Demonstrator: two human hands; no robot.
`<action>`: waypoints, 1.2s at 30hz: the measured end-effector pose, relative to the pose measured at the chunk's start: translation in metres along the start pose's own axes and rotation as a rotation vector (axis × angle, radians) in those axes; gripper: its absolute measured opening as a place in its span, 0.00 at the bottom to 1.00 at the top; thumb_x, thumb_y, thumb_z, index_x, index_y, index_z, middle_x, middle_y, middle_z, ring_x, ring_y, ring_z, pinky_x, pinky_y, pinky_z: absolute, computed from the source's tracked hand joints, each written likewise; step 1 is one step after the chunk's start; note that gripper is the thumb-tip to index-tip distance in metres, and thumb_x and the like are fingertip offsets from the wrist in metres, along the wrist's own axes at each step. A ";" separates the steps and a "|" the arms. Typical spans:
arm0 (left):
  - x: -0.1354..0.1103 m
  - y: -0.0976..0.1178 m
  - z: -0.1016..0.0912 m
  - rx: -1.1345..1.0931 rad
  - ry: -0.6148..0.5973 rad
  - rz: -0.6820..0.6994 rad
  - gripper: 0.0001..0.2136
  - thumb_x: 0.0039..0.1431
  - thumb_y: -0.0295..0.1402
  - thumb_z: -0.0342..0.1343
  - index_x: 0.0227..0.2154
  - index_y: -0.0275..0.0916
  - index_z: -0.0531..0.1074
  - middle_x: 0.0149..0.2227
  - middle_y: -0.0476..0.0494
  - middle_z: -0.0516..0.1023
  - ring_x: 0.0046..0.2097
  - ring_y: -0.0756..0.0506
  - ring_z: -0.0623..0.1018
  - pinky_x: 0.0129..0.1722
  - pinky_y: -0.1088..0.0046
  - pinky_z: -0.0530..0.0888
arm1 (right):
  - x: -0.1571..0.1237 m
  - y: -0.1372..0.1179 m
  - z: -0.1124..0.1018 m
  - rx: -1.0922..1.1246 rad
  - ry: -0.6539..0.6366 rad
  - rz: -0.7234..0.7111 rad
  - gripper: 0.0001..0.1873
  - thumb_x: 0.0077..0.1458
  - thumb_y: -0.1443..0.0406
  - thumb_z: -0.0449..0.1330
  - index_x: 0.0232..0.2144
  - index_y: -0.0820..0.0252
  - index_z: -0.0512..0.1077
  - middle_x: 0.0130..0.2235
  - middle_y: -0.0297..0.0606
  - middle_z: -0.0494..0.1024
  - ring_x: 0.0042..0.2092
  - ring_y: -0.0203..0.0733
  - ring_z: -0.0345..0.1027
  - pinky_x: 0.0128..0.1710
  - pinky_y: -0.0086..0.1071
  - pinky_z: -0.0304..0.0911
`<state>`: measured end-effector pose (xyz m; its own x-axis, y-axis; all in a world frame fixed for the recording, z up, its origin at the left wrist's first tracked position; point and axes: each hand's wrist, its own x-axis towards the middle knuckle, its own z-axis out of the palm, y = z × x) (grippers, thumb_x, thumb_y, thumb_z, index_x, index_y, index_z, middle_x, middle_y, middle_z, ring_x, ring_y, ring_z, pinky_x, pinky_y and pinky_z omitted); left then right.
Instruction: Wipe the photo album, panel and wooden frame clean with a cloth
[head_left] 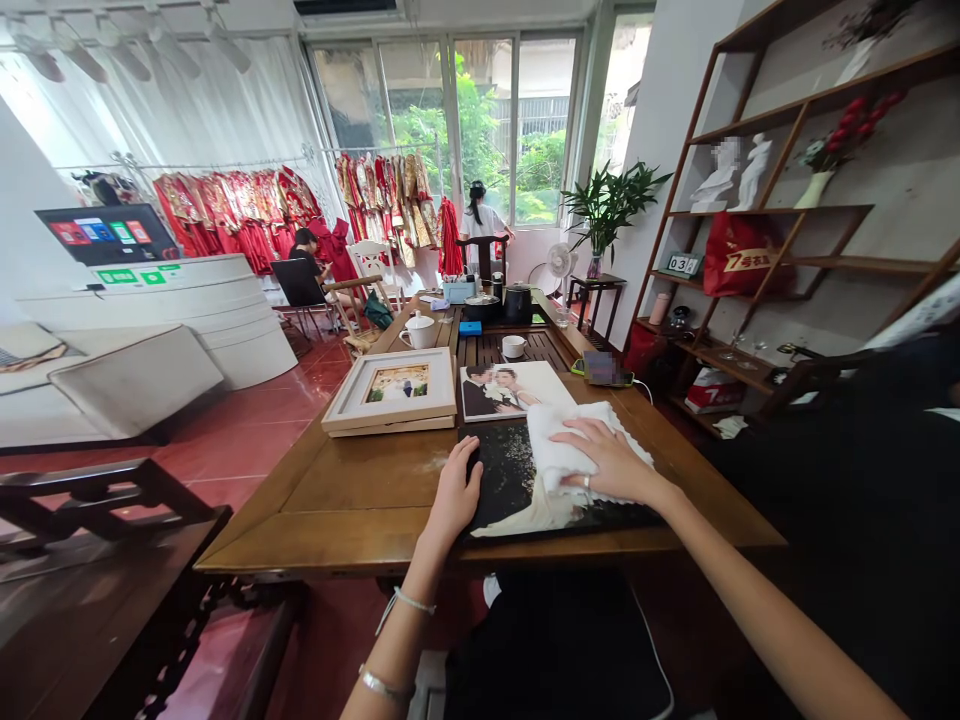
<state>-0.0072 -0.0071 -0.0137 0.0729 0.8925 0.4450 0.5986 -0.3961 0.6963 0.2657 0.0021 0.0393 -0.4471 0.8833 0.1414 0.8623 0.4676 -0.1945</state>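
Note:
A dark photo panel with a pale flowing dress printed on it lies flat near the front edge of the wooden table. At its left edge rests my left hand, its fingers stretched out and touching the panel's side. A folded white towel covers the panel's upper right part. My right hand presses on the towel with fingers spread over it, holding it against the panel. Just beyond lies a couple's photo print. To the left, a framed photo sits on another frame.
A lidded white cup, a small white bowl and a dark kettle stand farther back. A phone with a cable lies at the right edge. Two people are in the background, one seated, one by the window.

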 end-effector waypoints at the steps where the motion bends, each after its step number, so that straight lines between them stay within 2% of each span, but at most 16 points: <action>1: 0.000 0.000 0.000 0.000 0.003 0.004 0.17 0.60 0.29 0.47 0.51 0.37 0.67 0.57 0.34 0.68 0.60 0.41 0.67 0.62 0.56 0.61 | 0.009 -0.001 -0.001 0.010 -0.014 0.017 0.33 0.49 0.45 0.58 0.56 0.45 0.64 0.62 0.44 0.59 0.63 0.60 0.45 0.54 0.62 0.50; 7: 0.000 -0.001 0.001 0.002 0.005 0.006 0.16 0.60 0.29 0.47 0.51 0.37 0.67 0.57 0.34 0.69 0.60 0.41 0.67 0.61 0.55 0.61 | 0.048 -0.011 -0.003 0.025 -0.067 0.053 0.35 0.48 0.43 0.57 0.56 0.47 0.62 0.68 0.42 0.45 0.65 0.65 0.35 0.54 0.68 0.44; 12: 0.000 -0.002 0.002 -0.010 0.015 0.016 0.16 0.60 0.29 0.47 0.50 0.38 0.68 0.56 0.35 0.70 0.60 0.42 0.67 0.61 0.56 0.62 | 0.051 -0.018 0.003 -0.001 -0.046 0.013 0.34 0.50 0.45 0.56 0.57 0.49 0.62 0.65 0.43 0.55 0.64 0.63 0.42 0.53 0.65 0.47; 16: 0.001 -0.003 0.003 -0.017 0.023 0.022 0.16 0.60 0.29 0.47 0.50 0.38 0.68 0.56 0.36 0.70 0.60 0.42 0.67 0.61 0.56 0.62 | 0.026 -0.030 0.007 0.001 -0.023 -0.063 0.34 0.49 0.47 0.59 0.57 0.50 0.63 0.64 0.45 0.58 0.63 0.63 0.43 0.53 0.63 0.49; 22: 0.000 -0.002 0.003 -0.030 0.021 0.014 0.16 0.59 0.28 0.48 0.50 0.39 0.69 0.56 0.36 0.70 0.60 0.42 0.68 0.61 0.55 0.61 | -0.037 -0.054 0.003 0.040 -0.051 -0.171 0.35 0.47 0.48 0.61 0.56 0.46 0.63 0.65 0.43 0.54 0.64 0.63 0.41 0.53 0.63 0.48; 26: 0.000 -0.001 0.001 -0.028 0.011 0.009 0.16 0.60 0.28 0.47 0.50 0.38 0.69 0.57 0.35 0.69 0.60 0.42 0.67 0.62 0.56 0.61 | -0.056 -0.054 0.001 0.033 -0.043 -0.179 0.33 0.46 0.52 0.63 0.55 0.45 0.63 0.66 0.41 0.53 0.65 0.61 0.41 0.55 0.63 0.47; 30: 0.000 -0.001 0.001 -0.024 0.013 0.009 0.16 0.60 0.28 0.47 0.50 0.38 0.69 0.56 0.36 0.70 0.60 0.42 0.67 0.61 0.55 0.61 | -0.045 -0.041 0.002 0.010 -0.036 -0.107 0.31 0.49 0.53 0.60 0.56 0.45 0.62 0.66 0.42 0.54 0.64 0.61 0.42 0.52 0.64 0.49; 36: 0.000 0.003 0.000 -0.013 -0.006 -0.009 0.16 0.60 0.28 0.47 0.50 0.35 0.68 0.57 0.33 0.69 0.61 0.40 0.66 0.61 0.54 0.61 | 0.006 -0.023 0.004 -0.019 -0.023 0.000 0.31 0.51 0.50 0.57 0.56 0.49 0.63 0.65 0.44 0.54 0.64 0.61 0.41 0.53 0.65 0.48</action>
<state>-0.0055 -0.0083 -0.0111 0.0727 0.8974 0.4353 0.5892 -0.3908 0.7072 0.2421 -0.0031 0.0407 -0.4521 0.8840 0.1190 0.8667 0.4669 -0.1758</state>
